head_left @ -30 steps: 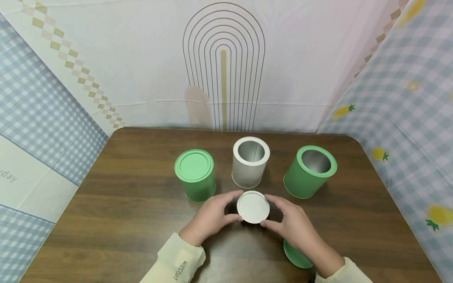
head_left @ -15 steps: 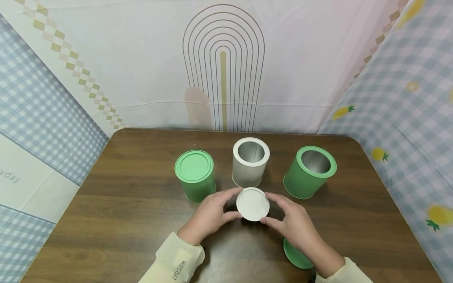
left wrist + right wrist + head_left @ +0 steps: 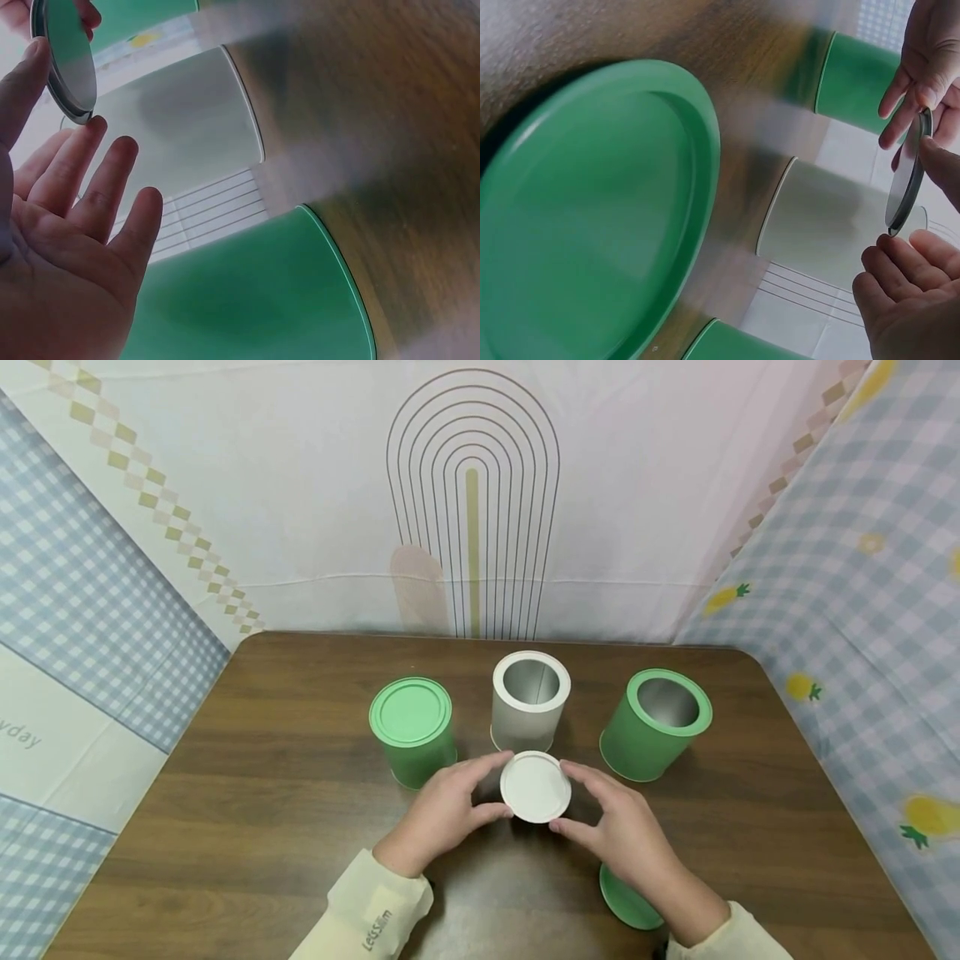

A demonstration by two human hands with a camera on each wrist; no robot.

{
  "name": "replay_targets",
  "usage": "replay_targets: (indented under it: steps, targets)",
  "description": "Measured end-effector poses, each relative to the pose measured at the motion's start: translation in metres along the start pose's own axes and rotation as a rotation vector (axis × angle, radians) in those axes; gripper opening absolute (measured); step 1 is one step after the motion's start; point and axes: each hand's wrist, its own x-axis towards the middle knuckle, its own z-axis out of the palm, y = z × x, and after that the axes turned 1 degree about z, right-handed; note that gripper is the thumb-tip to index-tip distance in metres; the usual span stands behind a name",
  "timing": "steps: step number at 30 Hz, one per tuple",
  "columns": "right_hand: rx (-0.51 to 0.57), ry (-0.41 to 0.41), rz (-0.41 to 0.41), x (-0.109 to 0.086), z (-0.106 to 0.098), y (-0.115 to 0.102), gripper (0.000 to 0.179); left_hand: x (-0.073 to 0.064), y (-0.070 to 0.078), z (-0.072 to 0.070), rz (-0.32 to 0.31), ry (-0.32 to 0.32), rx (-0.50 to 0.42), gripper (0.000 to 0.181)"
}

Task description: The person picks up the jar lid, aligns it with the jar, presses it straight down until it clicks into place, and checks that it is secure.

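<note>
Head view high, looking down — wrist views low, close, sharing white lid point(image 3: 536, 787) and cans.

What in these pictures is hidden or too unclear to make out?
- Green lid on the table, head view: mostly covered by the right hand.
- White tin, head view: its base sits behind the white lid.
- Both wrist views: tins and table blurred; the left wrist view cuts off the left hand.

My right hand point(image 3: 630, 839) covers most of the green lid point(image 3: 626, 902) lying on the table at five o'clock, so only an arc shows. The white lid point(image 3: 536, 787) hides the foot of the white tin point(image 3: 529, 702). In the left wrist view the closed green tin point(image 3: 247, 300) is blurred and cut off at six o'clock (no detail readable).
</note>
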Motion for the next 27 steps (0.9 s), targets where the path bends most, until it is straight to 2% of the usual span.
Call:
replay_targets:
  steps: [18, 27]
  targets:
    - [0.005, 0.043, -0.038, 0.008, -0.005, -0.006, 0.069, 0.000, 0.002, -0.003, 0.004, 0.052, 0.024, 0.066]
    - [0.015, 0.068, -0.022, 0.009, -0.005, -0.011, 0.069, 0.001, 0.003, -0.005, 0.015, 0.095, 0.030, 0.067]
